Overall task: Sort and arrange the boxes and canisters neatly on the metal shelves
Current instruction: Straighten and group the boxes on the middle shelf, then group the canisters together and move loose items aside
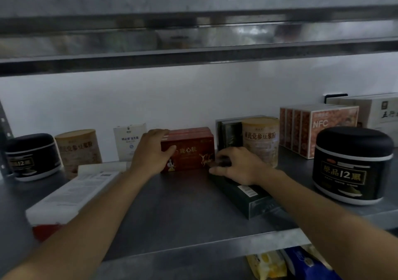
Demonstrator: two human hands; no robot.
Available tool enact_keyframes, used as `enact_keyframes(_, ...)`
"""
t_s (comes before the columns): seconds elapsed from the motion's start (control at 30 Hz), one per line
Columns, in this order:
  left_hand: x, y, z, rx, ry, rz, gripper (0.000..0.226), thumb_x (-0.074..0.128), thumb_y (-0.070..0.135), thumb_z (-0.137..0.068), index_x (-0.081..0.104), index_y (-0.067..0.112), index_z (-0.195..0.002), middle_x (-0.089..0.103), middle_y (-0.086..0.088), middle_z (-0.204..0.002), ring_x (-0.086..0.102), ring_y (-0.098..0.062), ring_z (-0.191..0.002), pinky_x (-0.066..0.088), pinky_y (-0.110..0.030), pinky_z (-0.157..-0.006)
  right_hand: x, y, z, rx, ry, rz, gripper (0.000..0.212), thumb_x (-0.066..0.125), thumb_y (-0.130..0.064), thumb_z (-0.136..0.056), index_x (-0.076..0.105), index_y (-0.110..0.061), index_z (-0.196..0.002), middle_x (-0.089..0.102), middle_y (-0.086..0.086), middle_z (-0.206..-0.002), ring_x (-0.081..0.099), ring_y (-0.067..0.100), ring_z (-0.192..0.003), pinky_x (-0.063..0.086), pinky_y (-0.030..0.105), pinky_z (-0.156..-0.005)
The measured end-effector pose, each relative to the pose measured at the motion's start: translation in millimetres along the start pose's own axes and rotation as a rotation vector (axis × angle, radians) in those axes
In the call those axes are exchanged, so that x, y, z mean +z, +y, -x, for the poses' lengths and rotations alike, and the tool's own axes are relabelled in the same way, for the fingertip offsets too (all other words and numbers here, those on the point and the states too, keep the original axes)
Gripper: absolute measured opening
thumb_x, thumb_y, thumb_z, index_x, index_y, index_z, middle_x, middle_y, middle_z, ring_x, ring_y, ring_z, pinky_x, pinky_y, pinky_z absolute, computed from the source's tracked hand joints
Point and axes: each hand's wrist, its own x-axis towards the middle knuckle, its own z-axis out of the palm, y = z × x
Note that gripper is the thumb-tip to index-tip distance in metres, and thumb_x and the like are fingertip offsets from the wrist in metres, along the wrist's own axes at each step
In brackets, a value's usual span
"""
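The left hand grips the left end of the red box, which stands at the middle of the metal shelf. The right hand curls over the far end of the dark green box, lying flat just beside it. A lidded beige canister stands behind.

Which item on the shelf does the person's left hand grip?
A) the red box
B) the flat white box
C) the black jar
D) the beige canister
A: the left hand curls its fingers over the top of the red box, thumb on its front, while the right hand holds the dark green box.
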Motion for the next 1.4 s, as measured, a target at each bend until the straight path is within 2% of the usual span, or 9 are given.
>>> enact_keyframes(0.17,6.1,39.4,28.2,0.129,0.037,0.162,0.040,0.066,0.027,-0.090,0.060,0.018,-0.129,0.059,-0.001,-0.127,0.050,-0.017,-0.118,0.040,-0.031,-0.099,-9.8,2.5,11.7,0.114,0.592,-0.116,0.031,0.070,-0.040,-0.087,0.067,-0.012,-0.102,0.069,0.005,-0.097,0.064,0.021,-0.087,0.053,0.033,-0.074)
enact_keyframes(0.23,14.9,49.3,34.8,0.145,-0.003,0.193,0.039,0.067,0.027,-0.090,0.061,0.019,-0.128,0.059,0.001,-0.128,0.050,-0.016,-0.119,0.041,-0.032,-0.102,-16.6,4.3,17.5,0.199,0.772,-0.139,0.036,0.074,-0.034,-0.084,0.062,-0.008,-0.107,0.063,0.010,-0.108,0.060,0.026,-0.097,0.047,0.031,-0.073)
enact_keyframes(0.3,23.7,53.6,38.6,0.131,-0.035,0.214,0.040,0.068,0.028,-0.090,0.060,0.021,-0.128,0.058,0.002,-0.128,0.051,-0.014,-0.119,0.041,-0.033,-0.102,-22.7,10.7,19.4,0.249,0.858,-0.153,0.060,0.080,-0.031,-0.078,0.051,-0.004,-0.123,0.052,0.016,-0.125,0.051,0.030,-0.113,0.046,0.035,-0.085)
enact_keyframes(0.43,36.5,50.3,44.1,0.102,-0.085,0.222,0.039,0.068,0.027,-0.089,0.061,0.021,-0.127,0.059,0.002,-0.125,0.053,-0.014,-0.117,0.044,-0.034,-0.101,-34.7,27.5,9.4,0.376,0.801,-0.339,0.106,0.089,-0.037,-0.066,0.027,-0.004,-0.146,0.037,0.017,-0.144,0.043,0.031,-0.128,0.040,0.034,-0.101)
enact_keyframes(0.67,43.5,42.7,50.4,0.077,-0.143,0.164,0.037,0.065,0.030,-0.091,0.060,0.023,-0.127,0.057,0.004,-0.124,0.052,-0.014,-0.114,0.044,-0.037,-0.101,-30.1,48.4,-23.8,0.537,0.669,-0.596,0.127,0.097,-0.045,-0.042,0.026,-0.012,-0.141,0.047,0.011,-0.136,0.050,0.031,-0.123,0.049,0.045,-0.101)
enact_keyframes(0.97,46.2,39.3,46.8,0.096,-0.173,0.155,0.035,0.065,0.030,-0.091,0.059,0.029,-0.126,0.056,0.006,-0.117,0.051,-0.013,-0.110,0.044,-0.032,-0.094,-23.3,57.5,-31.6,0.551,0.763,-0.535,0.106,0.097,-0.036,-0.051,0.037,-0.012,-0.134,0.053,0.008,-0.130,0.054,0.026,-0.118,0.049,0.037,-0.098)
enact_keyframes(1.07,46.1,39.4,46.0,0.093,-0.166,0.150,0.036,0.065,0.030,-0.091,0.059,0.029,-0.126,0.055,0.008,-0.115,0.051,-0.012,-0.109,0.042,-0.030,-0.092,-23.6,51.7,-25.8,0.455,0.825,-0.458,0.103,0.096,-0.038,-0.049,0.040,-0.014,-0.132,0.055,0.006,-0.127,0.055,0.025,-0.115,0.051,0.042,-0.098)
enact_keyframes(1.27,43.9,40.8,44.9,0.092,-0.161,0.145,0.035,0.065,0.030,-0.091,0.060,0.027,-0.126,0.058,0.005,-0.119,0.052,-0.015,-0.109,0.038,-0.027,-0.090,-49.5,27.8,-6.7,0.142,0.937,-0.376,0.107,0.090,-0.047,-0.056,0.036,-0.018,-0.143,0.054,0.005,-0.131,0.052,0.020,-0.121,0.044,0.029,-0.094)
enact_keyframes(1.4,36.9,47.9,48.5,0.086,-0.163,0.210,0.038,0.066,0.027,-0.091,0.060,0.022,-0.128,0.059,-0.001,-0.127,0.053,-0.017,-0.113,0.040,-0.029,-0.097,-65.3,3.7,18.6,0.066,0.959,-0.343,0.107,0.085,-0.055,-0.054,0.037,-0.018,-0.141,0.057,0.004,-0.126,0.056,0.020,-0.115,0.051,0.037,-0.097)
